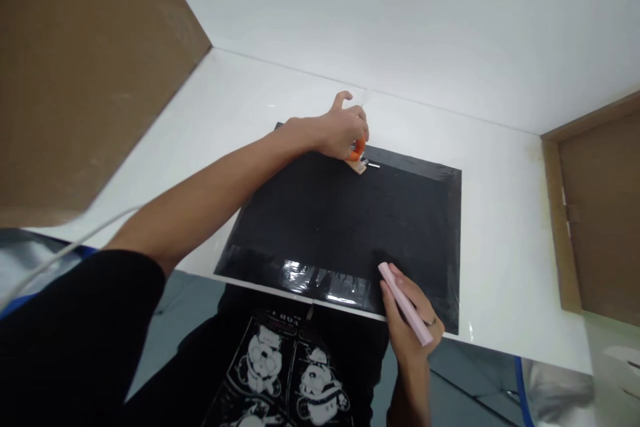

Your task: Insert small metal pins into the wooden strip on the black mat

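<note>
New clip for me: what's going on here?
A person is working over a black mat. The left hand has its fingers curled over an orange item near the far edge, beside a beige piece; how firm that grip is stays hidden. The right hand holds a pink bar over the near edge.

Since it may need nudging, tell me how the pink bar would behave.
The pink bar is probably stiff: it runs straight, without visible bend. It seems light, being slim and held by the right hand alone. It might roll, being long and narrow, though its cross-section is unclear.
</note>
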The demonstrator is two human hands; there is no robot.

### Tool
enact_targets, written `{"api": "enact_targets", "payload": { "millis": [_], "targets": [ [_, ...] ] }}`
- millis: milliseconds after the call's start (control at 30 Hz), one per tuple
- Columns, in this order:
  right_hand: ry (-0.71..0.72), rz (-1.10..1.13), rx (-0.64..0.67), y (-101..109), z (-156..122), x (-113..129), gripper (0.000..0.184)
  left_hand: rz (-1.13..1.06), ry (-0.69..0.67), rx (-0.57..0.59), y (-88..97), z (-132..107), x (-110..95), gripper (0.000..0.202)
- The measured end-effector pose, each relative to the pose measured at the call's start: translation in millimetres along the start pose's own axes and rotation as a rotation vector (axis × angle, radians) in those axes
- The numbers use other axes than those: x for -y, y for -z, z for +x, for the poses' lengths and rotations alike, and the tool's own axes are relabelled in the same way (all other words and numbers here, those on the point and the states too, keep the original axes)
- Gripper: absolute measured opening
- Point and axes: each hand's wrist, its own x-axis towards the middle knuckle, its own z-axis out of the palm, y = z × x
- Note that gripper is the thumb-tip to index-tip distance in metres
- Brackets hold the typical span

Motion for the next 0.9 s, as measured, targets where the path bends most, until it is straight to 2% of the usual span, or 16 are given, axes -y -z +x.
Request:
{"api": "enact_targets", "payload": {
  "millis": [133, 200, 267, 367, 433, 533, 633, 700, 800, 900],
  "targets": [
    [0.027, 0.025, 0.016, -1.2, 1.0, -0.2, 0.030, -0.027, 0.018, -0.074, 10.1, -2.2, 0.1, 0.015],
    [0.016, 0.031, 0.017, -2.0, 0.0, 0.0, 0.031, -0.079, 0.054, -0.174, 12.2, -7.4, -6.4, 0.018],
    [-0.014, 0.040, 0.021, -3.2, -1.9, 0.2, 0.031, -0.151, 0.133, -0.330, 8.9, -16.1, -19.5, 0.019],
    [-0.041, 0.055, 0.031, -6.1, -3.6, 0.7, 0.030, -0.233, 0.329, -0.576, -9.3, -32.9, -46.4, 0.015],
    [-0.025, 0.071, 0.030, -7.9, -2.6, 1.4, 0.030, -0.269, 0.425, -0.687, -27.8, -43.4, -62.2, 0.017],
    [0.015, 0.081, 0.028, -8.8, 1.5, 2.5, 0.032, -0.437, 0.453, -0.779, -56.3, -52.6, -74.2, 0.019],
    [0.034, 0.065, 0.038, -7.5, 5.3, 3.1, 0.034, -0.696, 0.575, -0.786, -77.2, -51.7, -72.5, 0.013],
    [0.033, 0.046, 0.047, -6.6, 5.9, 3.1, 0.033, -0.791, 0.661, -0.755, -84.9, -47.4, -67.9, 0.019],
    [-0.002, 0.065, 0.053, -7.5, 4.1, 2.9, 0.032, -0.801, 0.710, -0.728, -88.4, -40.6, -62.3, 0.026],
    [-0.017, 0.106, 0.038, -9.8, 1.2, 2.3, 0.032, -0.775, 0.739, -0.692, -85.3, -36.5, -61.4, 0.026]
  ]
}}
